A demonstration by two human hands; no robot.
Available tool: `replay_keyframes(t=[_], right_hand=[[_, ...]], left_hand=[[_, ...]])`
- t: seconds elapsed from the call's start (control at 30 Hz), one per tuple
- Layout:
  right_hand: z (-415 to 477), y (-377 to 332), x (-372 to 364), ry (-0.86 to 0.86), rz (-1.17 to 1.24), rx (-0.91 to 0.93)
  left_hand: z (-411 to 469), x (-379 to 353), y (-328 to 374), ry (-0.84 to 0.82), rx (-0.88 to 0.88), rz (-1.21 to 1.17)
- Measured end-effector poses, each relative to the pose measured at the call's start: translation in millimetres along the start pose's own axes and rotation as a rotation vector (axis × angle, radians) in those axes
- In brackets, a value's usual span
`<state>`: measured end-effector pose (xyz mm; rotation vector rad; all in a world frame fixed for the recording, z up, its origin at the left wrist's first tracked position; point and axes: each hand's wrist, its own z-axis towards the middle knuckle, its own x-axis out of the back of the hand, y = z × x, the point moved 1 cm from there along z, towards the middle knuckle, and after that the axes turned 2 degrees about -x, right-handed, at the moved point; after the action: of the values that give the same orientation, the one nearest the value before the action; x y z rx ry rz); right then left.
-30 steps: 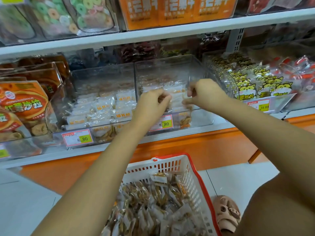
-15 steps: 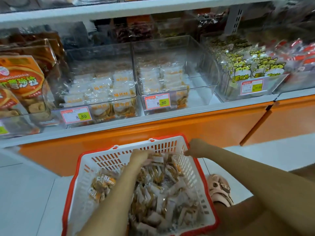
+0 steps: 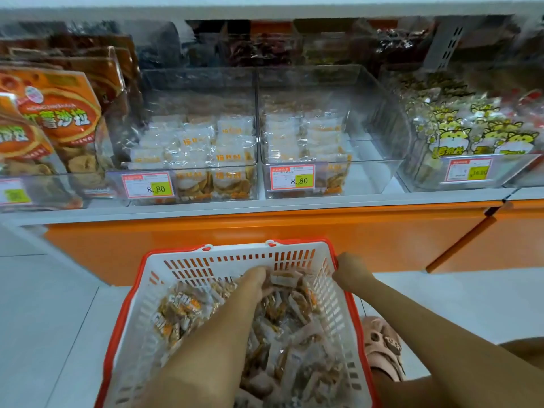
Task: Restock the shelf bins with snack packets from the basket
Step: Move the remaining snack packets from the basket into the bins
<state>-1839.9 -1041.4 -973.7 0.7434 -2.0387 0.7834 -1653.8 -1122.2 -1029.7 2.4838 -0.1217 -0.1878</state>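
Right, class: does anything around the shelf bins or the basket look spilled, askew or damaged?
Nothing stands out. The packets lie jumbled but inside the basket, none on the floor; both clear bins hold tidy rows, the right one only part-filled.

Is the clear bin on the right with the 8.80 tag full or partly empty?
Partly empty. Packets stack along the left side of the bin; its right side shows bare floor.

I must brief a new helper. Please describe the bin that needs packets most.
On the white shelf above the orange panel, two clear bins carry 8.80 tags. Take the right bin. Its left neighbour is filled across, but its own right side is bare.
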Motion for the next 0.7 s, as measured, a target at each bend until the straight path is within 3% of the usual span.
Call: replay_keyframes(t=[0.23, 0.4, 0.53, 0.63, 0.7], right_hand=[[-6, -5, 4, -0.028, 0.031, -0.006], [-17, -12, 21, -0.219, 0.087, 0.058], [-28, -32, 38, -0.108, 0.278, 0.185], [-37, -44, 37, -0.19, 0.479, 0.171], [-48, -52, 38, -0.139, 0.657, 0.21]], left_hand=[[8, 8, -23, 0.07, -0.052, 0.129], [-23, 16, -19, 0.009, -0.129, 0.2], [-62, 28, -4, -0.042, -0.27, 0.097], [-87, 23, 6, -0.16, -0.326, -0.098], [-103, 13, 12, -0.226, -0.355, -0.177]])
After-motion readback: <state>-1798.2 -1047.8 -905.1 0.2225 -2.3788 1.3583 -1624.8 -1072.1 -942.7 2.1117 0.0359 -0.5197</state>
